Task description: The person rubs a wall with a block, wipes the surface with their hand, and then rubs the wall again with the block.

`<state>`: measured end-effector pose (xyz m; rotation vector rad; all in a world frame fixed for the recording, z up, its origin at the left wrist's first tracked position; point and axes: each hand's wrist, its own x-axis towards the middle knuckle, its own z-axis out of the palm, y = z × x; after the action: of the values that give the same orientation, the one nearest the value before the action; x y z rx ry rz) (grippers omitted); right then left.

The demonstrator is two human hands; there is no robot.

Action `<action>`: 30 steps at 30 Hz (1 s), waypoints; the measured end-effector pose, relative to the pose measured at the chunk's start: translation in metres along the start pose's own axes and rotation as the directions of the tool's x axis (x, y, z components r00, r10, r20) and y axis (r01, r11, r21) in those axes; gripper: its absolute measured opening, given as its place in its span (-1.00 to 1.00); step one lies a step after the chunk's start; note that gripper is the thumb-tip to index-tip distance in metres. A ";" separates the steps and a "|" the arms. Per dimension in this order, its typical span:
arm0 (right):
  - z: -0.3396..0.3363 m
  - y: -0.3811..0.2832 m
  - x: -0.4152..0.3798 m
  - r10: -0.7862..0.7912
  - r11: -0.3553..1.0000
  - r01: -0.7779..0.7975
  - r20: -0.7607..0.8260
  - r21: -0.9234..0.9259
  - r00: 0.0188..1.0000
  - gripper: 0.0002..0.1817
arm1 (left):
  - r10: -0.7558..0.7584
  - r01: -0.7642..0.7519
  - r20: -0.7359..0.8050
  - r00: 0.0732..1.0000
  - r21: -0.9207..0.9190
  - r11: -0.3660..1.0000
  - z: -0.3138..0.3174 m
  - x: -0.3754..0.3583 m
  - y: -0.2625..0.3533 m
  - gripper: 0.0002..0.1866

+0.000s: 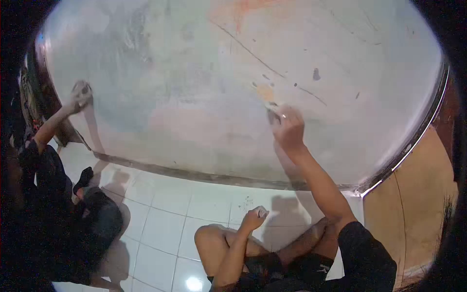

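My right hand [291, 127] is raised in front of a large pale panel [204, 141], fingers closed around a slim light-coloured tool [270, 105]. The tool points up and left, its far end overlapping a yellowish patch [265, 92] on the panel; I cannot tell whether it is a brush or a scraper. Low over my bent knee, my left hand [253, 219] is closed on a small whitish object [262, 212], mostly hidden by the fingers. Smeared grey, pink and green tones cover the panel, with an orange stain [241, 12] at the top and dark scratches and spots near my right hand.
At the left sits another person in dark clothes, one hand [81, 95] held against the panel. White floor tiles [163, 228] lie below the panel's dark bottom edge [194, 174], with dark specks [248, 202] near my left hand. A brown board [413, 194] stands at the right.
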<state>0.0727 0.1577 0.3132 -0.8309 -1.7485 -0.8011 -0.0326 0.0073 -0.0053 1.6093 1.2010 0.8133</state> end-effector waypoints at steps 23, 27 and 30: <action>-0.003 0.007 -0.012 -0.008 0.993 0.006 -0.019 -0.116 1.000 -0.79 | 0.021 -0.020 -0.023 1.000 0.070 0.997 0.002 0.011 -0.017 -0.55; 0.000 -0.001 0.009 -0.044 0.988 0.038 -0.035 -0.151 0.998 -0.82 | 0.000 0.001 -0.014 1.000 0.080 0.997 -0.006 0.003 0.009 -0.60; -0.016 0.003 -0.003 -0.053 0.987 0.058 0.033 -0.149 0.998 -0.84 | -0.002 -0.008 0.072 0.997 0.135 0.991 -0.007 0.001 0.004 -0.63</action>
<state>0.0836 0.1454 0.3158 -0.9007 -1.7591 -0.9719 -0.0368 0.0098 0.0008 1.7354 1.2245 0.6819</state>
